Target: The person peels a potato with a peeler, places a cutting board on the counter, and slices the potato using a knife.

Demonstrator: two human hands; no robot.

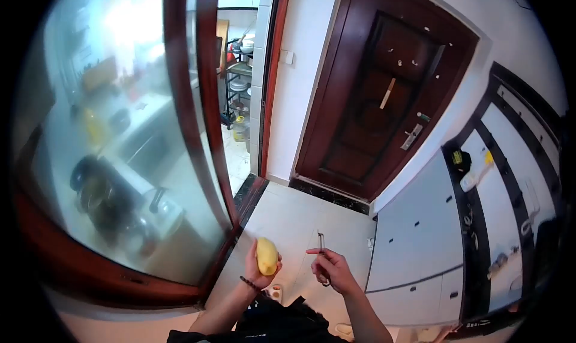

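Observation:
A yellow, oval, peeled-looking potato (267,256) rests in my left hand (254,268), whose fingers wrap round its sides; a dark beaded bracelet circles that wrist. To the right, my right hand (336,272) is closed on the handle of a thin metal peeler (321,244), its index finger stretched toward the left across it. The peeler's head points up, away from me. Potato and peeler are apart, with floor visible between the hands.
A sliding door with a dark red frame (201,133) and frosted glass stands at left, partly open onto a kitchen shelf rack (239,82). Ahead is a dark red door (384,91). A grey-white cabinet (414,229) lines the right. Slippers (275,293) lie below on the tiled floor (288,214).

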